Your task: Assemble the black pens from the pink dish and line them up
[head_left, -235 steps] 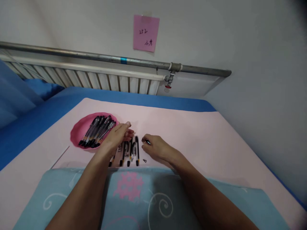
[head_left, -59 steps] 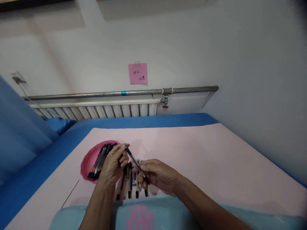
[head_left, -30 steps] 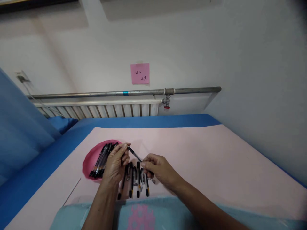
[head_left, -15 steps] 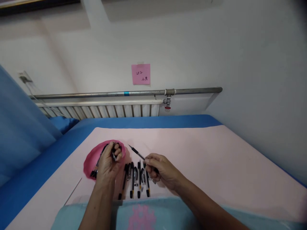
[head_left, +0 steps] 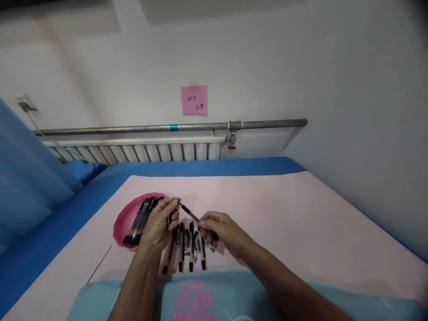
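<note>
My right hand [head_left: 219,232] is closed around the rear of a black gel pen [head_left: 190,212], whose tip points up and left. My left hand [head_left: 160,223] pinches at that tip, thumb and forefinger together. A dark pen cap [head_left: 169,219] is mostly hidden inside its curled fingers. Below the hands, several uncapped pens [head_left: 181,252] lie side by side on the pink mat, with loose pen caps [head_left: 187,240] among them. Left of my left hand, a pink scalloped dish [head_left: 120,223] holds several capped pens [head_left: 142,218], partly covered by the hand.
A thin white stick [head_left: 98,265] lies on the pink mat [head_left: 267,214] at left. Light blue cloth [head_left: 261,290] covers the near edge. Behind the blue bed surface [head_left: 207,167] are a radiator [head_left: 167,151], a pipe [head_left: 133,130] and a wall with a pink note [head_left: 194,100].
My left hand has moved right from over the dish to the pen's tip, uncovering more pens in the dish. My right hand stays nearly in place with its pen. The view has shifted slightly.
</note>
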`<state>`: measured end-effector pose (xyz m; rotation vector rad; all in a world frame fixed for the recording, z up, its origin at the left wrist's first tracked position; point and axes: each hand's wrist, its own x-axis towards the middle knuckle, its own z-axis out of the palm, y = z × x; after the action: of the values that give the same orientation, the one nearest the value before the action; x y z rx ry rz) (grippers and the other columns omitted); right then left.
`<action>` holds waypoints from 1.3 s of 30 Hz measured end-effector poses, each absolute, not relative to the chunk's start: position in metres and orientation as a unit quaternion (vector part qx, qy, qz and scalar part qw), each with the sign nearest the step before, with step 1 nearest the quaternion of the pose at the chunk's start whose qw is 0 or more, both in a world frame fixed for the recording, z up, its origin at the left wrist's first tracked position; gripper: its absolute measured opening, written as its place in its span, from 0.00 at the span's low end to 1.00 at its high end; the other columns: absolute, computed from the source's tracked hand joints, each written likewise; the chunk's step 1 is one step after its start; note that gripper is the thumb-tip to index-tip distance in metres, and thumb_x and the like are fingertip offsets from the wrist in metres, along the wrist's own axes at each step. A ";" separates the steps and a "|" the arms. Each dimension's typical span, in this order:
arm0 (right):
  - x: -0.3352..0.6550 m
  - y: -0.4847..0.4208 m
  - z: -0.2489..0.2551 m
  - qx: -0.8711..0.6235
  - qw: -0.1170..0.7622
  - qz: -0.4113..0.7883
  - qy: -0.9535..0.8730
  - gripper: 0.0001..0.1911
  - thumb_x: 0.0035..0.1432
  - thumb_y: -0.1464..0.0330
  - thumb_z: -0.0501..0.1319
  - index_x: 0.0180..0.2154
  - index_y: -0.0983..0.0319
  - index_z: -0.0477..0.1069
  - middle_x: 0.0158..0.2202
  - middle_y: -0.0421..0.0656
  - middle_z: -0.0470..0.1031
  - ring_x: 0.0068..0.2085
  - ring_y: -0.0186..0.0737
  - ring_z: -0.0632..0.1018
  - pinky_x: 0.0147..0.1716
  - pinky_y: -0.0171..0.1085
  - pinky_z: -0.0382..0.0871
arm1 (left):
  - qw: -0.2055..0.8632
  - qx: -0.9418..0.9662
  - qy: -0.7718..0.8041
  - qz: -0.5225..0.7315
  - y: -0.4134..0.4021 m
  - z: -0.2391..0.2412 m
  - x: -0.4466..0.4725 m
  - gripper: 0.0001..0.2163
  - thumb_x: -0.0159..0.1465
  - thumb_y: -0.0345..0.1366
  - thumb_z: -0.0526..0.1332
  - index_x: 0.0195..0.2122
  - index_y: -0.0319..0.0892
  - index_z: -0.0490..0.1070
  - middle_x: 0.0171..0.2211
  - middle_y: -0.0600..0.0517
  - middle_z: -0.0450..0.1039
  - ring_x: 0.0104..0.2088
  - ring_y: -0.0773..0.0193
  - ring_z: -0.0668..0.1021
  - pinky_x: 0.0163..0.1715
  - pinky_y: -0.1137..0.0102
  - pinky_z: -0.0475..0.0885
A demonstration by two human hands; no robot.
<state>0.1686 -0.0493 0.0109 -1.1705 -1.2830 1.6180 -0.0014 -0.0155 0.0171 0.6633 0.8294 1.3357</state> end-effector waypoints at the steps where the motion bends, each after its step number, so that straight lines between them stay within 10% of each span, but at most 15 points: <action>1: 0.172 -0.048 0.011 -0.469 0.365 0.589 -0.547 0.07 0.50 0.66 0.57 0.25 0.64 0.67 0.21 0.37 0.66 0.21 0.28 0.65 0.20 0.29 0.56 | 0.642 0.284 0.363 0.612 -0.014 0.018 -0.007 0.09 0.48 0.29 0.67 0.29 0.34 0.70 0.21 0.55 0.63 0.16 0.78 0.62 0.08 0.84 0.51; 6: 0.199 -0.044 0.007 -0.558 0.279 0.333 -0.707 0.06 0.48 0.70 0.58 0.26 0.62 0.74 0.28 0.41 0.71 0.31 0.34 0.70 0.31 0.32 0.59 | 0.572 0.163 0.339 0.729 -0.002 0.024 -0.043 0.04 0.52 0.24 0.61 0.27 0.35 0.67 0.20 0.56 0.62 0.16 0.78 0.63 0.08 0.84 0.52; 39: 0.180 -0.060 -0.028 -0.622 0.166 0.295 -0.706 0.07 0.52 0.71 0.53 0.33 0.64 0.68 0.26 0.44 0.73 0.26 0.35 0.71 0.25 0.32 0.56 | 0.613 0.269 0.403 0.624 -0.012 0.013 -0.002 0.06 0.48 0.29 0.65 0.26 0.35 0.69 0.21 0.54 0.64 0.17 0.76 0.64 0.08 0.83 0.51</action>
<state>0.1798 -0.0598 -0.0285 -1.7697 -2.0113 0.8390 -0.0021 -0.0125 0.0133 0.6207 0.9298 1.4401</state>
